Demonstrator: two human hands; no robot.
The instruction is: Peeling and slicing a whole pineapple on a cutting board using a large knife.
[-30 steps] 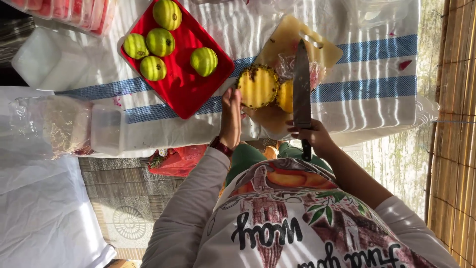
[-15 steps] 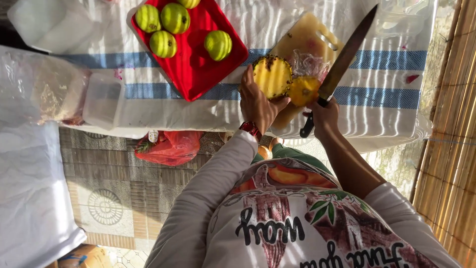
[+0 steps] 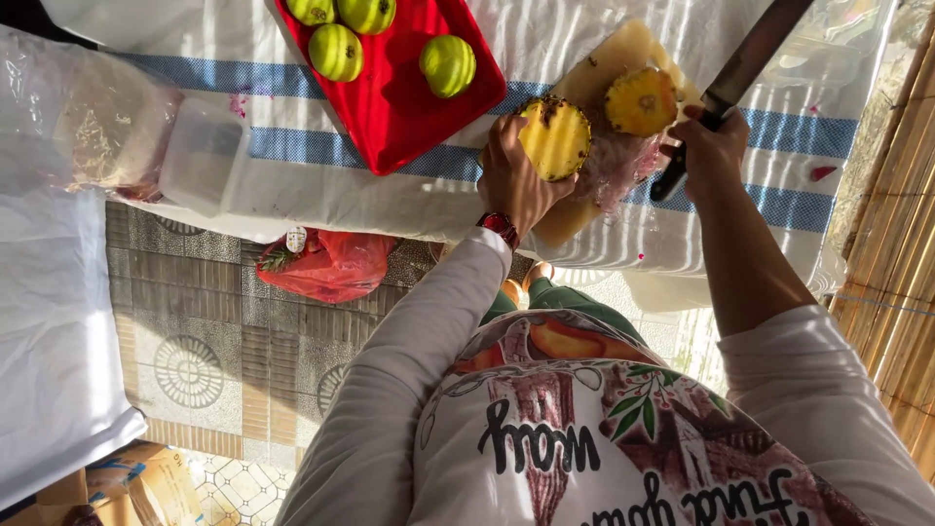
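My left hand [image 3: 514, 175] grips a peeled pineapple [image 3: 553, 137] standing on a pale cutting board [image 3: 616, 64] at the table's near edge. A second yellow pineapple piece [image 3: 640, 100] lies on the board just to its right, beside crumpled clear plastic [image 3: 614, 166]. My right hand [image 3: 711, 146] holds a large knife [image 3: 742, 68] by its dark handle, blade raised and angled up to the right, clear of the fruit.
A red tray [image 3: 394, 107] with three green-yellow fruits [image 3: 448, 65] sits left of the board on a white cloth with blue stripes [image 3: 302, 146]. A clear lidded tub [image 3: 200, 156] and a plastic bag [image 3: 102, 127] lie further left. A red bag [image 3: 326, 265] rests on the tiled floor.
The view has swung left and down. My left hand now wraps the pineapple from the side. The knife went from lying over the board to raised and tilted away to the right.
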